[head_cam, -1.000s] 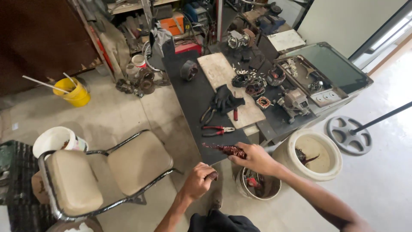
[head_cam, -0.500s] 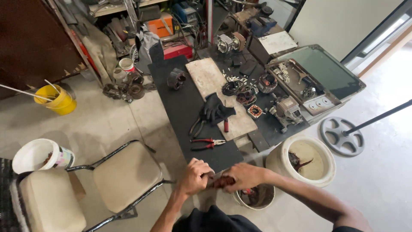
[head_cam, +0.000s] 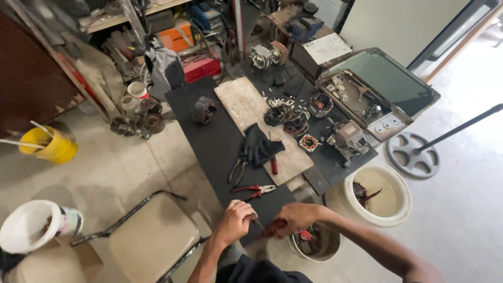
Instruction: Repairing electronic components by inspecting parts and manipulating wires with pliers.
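My right hand [head_cam: 296, 217] is closed around the dark red handle of a small hand tool [head_cam: 273, 228] at the near end of the black mat [head_cam: 215, 141]. My left hand [head_cam: 234, 221] pinches the thin metal shaft end of that same tool; the tip itself is too small to make out. Just beyond my hands lie red-handled pliers [head_cam: 255, 191] on the mat. Farther up, black gloves [head_cam: 259, 148] rest partly on a wooden board [head_cam: 246, 105], beside a second pair of pliers [head_cam: 234, 170] and a red-handled screwdriver [head_cam: 273, 165].
A metal-framed chair [head_cam: 149, 238] stands at my left. White buckets [head_cam: 380, 196] [head_cam: 314, 246] sit right of my hands. Motor stators [head_cam: 204, 110] and coils [head_cam: 288, 118], an electric motor [head_cam: 346, 139], a parts tray [head_cam: 361, 102], a yellow bucket [head_cam: 50, 147] and a round stand base [head_cam: 411, 154] surround the mat.
My right hand brought the red-handled tool from the mat's near end toward my body. My left hand met it and now pinches its shaft. The view shifted left and forward.
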